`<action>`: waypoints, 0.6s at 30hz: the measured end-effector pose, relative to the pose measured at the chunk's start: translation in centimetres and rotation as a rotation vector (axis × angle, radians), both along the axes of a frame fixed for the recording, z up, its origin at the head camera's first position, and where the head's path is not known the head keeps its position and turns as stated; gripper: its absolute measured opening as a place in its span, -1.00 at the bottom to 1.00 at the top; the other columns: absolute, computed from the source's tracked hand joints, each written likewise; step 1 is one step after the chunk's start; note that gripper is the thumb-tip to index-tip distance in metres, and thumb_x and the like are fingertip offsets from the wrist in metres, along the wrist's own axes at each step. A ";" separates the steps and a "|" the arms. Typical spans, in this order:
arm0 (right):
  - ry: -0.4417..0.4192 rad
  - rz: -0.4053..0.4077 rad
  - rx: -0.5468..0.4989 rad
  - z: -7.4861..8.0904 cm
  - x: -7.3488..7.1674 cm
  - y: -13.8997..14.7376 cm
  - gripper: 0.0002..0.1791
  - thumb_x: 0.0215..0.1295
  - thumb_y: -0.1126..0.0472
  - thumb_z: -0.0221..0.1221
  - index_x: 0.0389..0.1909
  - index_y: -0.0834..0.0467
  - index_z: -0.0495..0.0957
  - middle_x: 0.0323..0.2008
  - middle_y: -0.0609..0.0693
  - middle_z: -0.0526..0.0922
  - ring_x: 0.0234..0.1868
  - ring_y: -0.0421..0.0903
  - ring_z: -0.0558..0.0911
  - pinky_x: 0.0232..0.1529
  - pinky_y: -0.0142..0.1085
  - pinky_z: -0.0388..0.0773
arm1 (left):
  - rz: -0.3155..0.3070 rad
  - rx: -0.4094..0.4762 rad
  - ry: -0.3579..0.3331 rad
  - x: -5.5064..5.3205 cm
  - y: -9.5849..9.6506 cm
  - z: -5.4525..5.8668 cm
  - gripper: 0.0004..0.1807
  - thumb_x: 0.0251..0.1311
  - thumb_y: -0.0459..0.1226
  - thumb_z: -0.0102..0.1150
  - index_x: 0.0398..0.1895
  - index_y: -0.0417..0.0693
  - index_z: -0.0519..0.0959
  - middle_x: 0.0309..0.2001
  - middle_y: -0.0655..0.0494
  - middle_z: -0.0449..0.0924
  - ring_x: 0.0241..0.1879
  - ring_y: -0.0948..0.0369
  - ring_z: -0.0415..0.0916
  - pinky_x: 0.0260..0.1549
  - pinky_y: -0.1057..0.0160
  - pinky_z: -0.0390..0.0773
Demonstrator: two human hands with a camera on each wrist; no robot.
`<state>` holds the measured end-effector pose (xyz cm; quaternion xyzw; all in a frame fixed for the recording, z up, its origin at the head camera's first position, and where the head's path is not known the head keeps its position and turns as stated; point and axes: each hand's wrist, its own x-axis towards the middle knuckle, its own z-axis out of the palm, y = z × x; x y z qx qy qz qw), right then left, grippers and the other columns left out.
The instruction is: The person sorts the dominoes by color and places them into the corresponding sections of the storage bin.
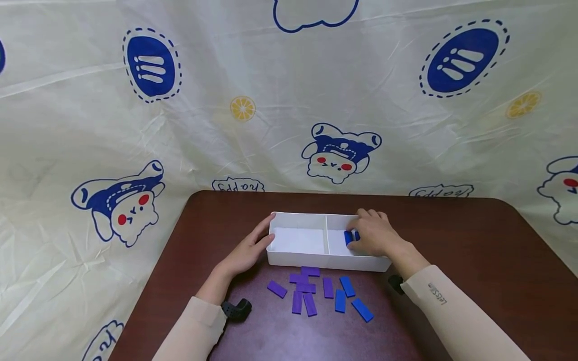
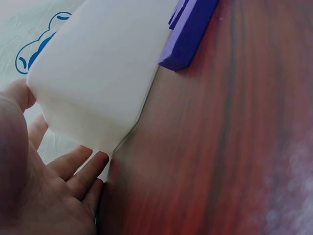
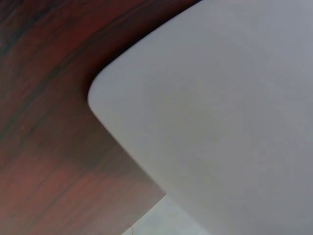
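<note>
Though partly covered by fingers, blue pieces [image 1: 348,238] are seen inside the right compartment of a white tray [image 1: 298,259], at the fingertips of the right hand [image 1: 374,236]. Whether they are pinched or only touched cannot be told; in the right wrist view only tray wall, table and a bit of cloth are shown. The tray's left end is touched by the left hand [image 1: 246,254], fingers spread apart, thumb at the rim. In front of the tray, seven purple blocks [image 1: 306,288] are scattered, some touching, with three loose blue blocks [image 1: 363,310] to their right. All is set on a dark reddish-brown table [image 1: 460,240]. On the right sleeve [image 1: 465,311], small lettering [image 1: 437,293] is printed, starting "Lets"; the rest is too small to be read surely. Behind, a pale cloth [image 1: 207,55] is printed with bears, orange slices and "happy" [image 1: 238,185] in outlined bubbles. Black bands [image 1: 237,310] are worn at both wrists.
</note>
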<state>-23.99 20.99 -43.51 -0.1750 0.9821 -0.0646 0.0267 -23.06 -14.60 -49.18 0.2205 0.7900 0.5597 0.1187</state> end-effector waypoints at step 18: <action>0.004 -0.004 -0.010 -0.2 -0.2 0.2 -0.51 0.11 -0.04 0.52 0.04 0.07 0.76 0.16 0.23 0.58 0.23 0.28 0.45 0.32 0.39 0.22 | -0.006 0.010 -0.002 -0.1 0.0 0.1 -0.32 0.64 -0.09 -0.09 0.70 0.32 -0.04 0.66 -0.01 0.03 0.62 -0.06 0.07 0.53 -0.19 0.14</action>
